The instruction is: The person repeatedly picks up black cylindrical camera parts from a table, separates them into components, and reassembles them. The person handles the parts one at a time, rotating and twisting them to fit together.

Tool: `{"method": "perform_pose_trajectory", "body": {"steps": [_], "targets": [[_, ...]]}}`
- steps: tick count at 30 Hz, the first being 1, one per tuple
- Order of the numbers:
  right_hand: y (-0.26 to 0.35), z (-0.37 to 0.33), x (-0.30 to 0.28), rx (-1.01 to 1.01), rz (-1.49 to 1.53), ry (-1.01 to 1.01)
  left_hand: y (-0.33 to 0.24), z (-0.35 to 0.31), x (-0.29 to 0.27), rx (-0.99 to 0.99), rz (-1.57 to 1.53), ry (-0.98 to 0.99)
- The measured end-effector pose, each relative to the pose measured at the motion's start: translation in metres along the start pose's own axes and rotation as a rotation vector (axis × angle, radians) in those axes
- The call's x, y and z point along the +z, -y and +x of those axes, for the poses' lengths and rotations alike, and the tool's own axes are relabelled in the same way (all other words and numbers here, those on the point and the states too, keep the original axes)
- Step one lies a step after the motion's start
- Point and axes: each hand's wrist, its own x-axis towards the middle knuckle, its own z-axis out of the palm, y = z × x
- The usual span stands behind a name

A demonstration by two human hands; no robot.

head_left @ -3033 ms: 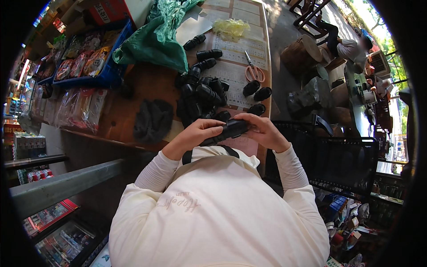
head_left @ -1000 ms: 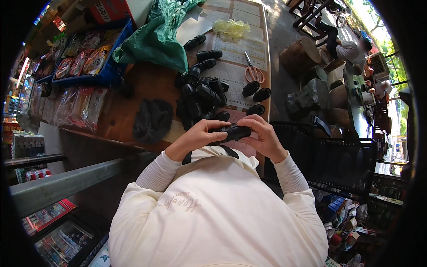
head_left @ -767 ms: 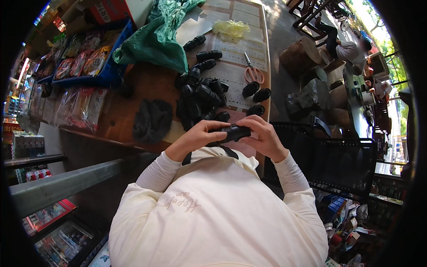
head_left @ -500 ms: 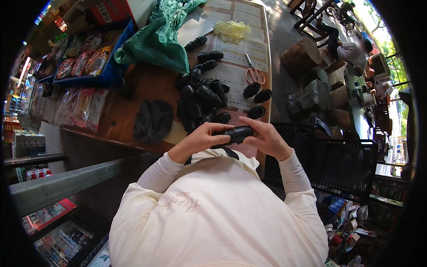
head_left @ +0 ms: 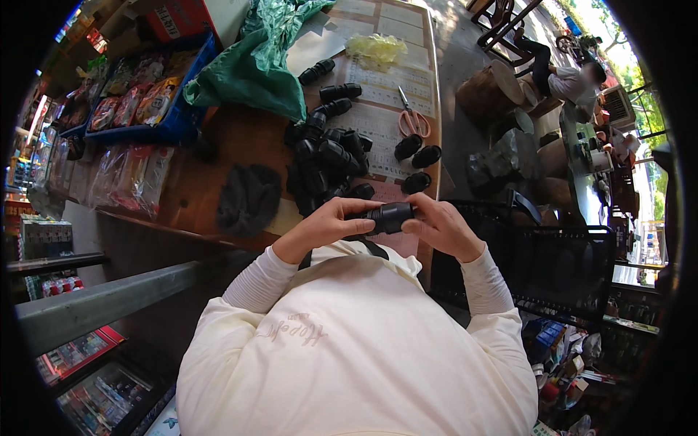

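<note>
A black ribbed pipe fitting lies sideways between my hands, close to my body at the table's near edge. My left hand grips its left end, fingers behind and thumb in front. At the right end my right hand pinches it between fingers and thumb. Just beyond is a heap of similar black fittings, partly overlapping one another. Several more fittings lie apart on the right side of the table. Scissors with pink handles rest on the printed sheets behind them.
A dark grey cloth lies left of the heap. Farther back are a green plastic bag, a pale yellow crumpled bag and a blue crate of packets. A black basket stands right of me; a metal rail runs at left.
My right hand's fingers, spread over the fitting's right end before, have closed around that end. My left hand keeps its grip. The view has shifted slightly.
</note>
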Motion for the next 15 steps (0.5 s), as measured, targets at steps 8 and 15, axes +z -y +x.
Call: {"method": "perform_pose_trajectory", "body": {"steps": [8,15], "targets": [[0.006,-0.003,0.004,-0.086,0.130,-0.178,0.000,0.000,0.000,0.005,-0.047,0.016],[0.006,-0.004,-0.005,-0.072,-0.008,-0.184,-0.003,0.000,-0.002,0.021,-0.035,0.048]]}}
